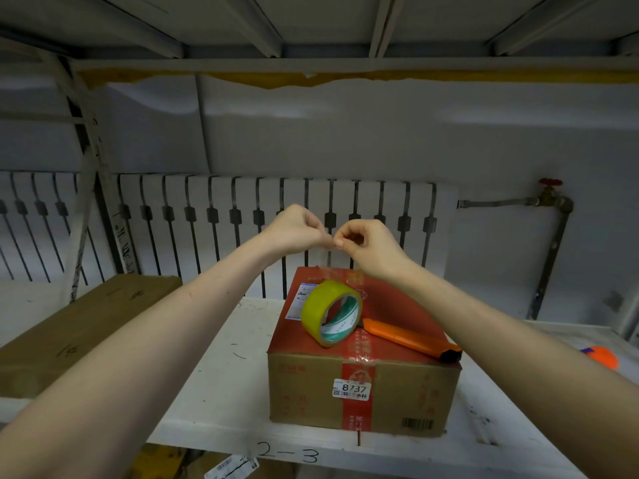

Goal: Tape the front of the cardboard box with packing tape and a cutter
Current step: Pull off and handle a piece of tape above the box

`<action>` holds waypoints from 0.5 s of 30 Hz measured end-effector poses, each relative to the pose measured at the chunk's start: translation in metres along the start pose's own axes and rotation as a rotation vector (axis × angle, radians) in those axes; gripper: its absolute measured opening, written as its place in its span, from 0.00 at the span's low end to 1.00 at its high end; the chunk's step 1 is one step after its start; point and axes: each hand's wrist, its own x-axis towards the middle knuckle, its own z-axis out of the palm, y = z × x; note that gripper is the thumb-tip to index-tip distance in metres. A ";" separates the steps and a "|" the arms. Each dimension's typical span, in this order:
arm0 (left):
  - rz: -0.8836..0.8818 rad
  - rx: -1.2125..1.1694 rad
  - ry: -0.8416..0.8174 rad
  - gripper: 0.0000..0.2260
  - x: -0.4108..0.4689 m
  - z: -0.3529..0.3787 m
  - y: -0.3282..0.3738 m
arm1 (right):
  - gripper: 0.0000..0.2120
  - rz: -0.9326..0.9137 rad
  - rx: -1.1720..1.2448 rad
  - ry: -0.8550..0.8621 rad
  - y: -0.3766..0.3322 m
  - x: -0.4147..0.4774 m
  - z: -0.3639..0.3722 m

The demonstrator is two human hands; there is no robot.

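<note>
Our cardboard box (363,385) sits on the white shelf (214,392), below and nearer to us than both hands. On its red top the yellow tape roll (331,312) leans tilted, with the orange cutter (411,339) lying just beside it on the right. Our left hand (294,229) and right hand (366,243) hover above the box's far edge, fingers curled in, the pinched fingertips meeting in the middle. We cannot tell whether they hold anything between them. Neither hand touches box, roll or cutter
</note>
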 end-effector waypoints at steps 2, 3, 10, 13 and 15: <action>0.041 0.065 0.019 0.05 0.002 0.001 -0.002 | 0.06 0.000 -0.013 -0.005 0.001 0.000 -0.001; 0.065 0.106 0.040 0.05 0.002 0.001 -0.004 | 0.06 0.002 -0.017 -0.005 0.001 -0.001 -0.001; 0.105 0.295 0.141 0.05 -0.001 -0.005 -0.022 | 0.06 0.056 -0.009 0.031 0.003 -0.006 -0.006; 0.086 0.154 0.150 0.05 -0.004 -0.013 -0.032 | 0.05 0.117 0.029 0.062 0.010 -0.007 -0.010; 0.107 0.044 0.095 0.07 -0.009 -0.010 -0.028 | 0.05 0.138 0.061 0.066 0.011 -0.006 -0.011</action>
